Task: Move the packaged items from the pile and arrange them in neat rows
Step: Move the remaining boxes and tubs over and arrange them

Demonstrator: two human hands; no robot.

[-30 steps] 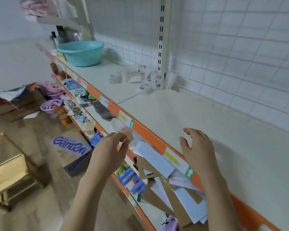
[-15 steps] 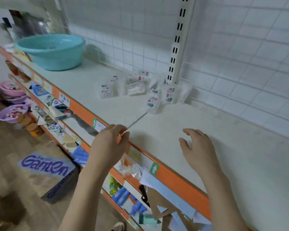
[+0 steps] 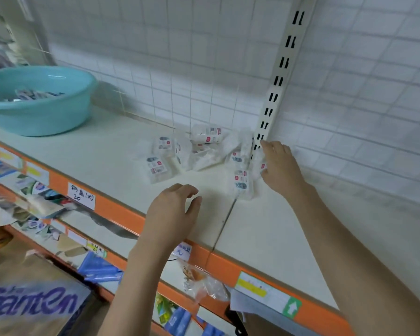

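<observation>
A loose pile of small clear packaged items (image 3: 199,154) with white, red and blue labels lies at the back of the white shelf (image 3: 264,229), against the wire grid. One packet (image 3: 241,184) stands apart at the pile's front right. My right hand (image 3: 283,167) reaches into the pile's right end beside the upright post. Its fingers are stretched out and its thumb is spread against a packet there. My left hand (image 3: 172,212) hovers over the shelf in front of the pile, fingers loosely curled, holding nothing.
A teal plastic basin (image 3: 37,103) holding several packets stands at the shelf's left end. A slotted metal post (image 3: 277,76) rises behind the pile. The shelf has an orange front rail (image 3: 121,214) with price tags. Lower shelves carry goods, and a Ganten cardboard box (image 3: 29,304) sits on the floor.
My view swung up from the lower shelves to the top shelf. My right hand moved forward to the pile's right end. My left hand no longer pinches the thin strip and moved over the shelf.
</observation>
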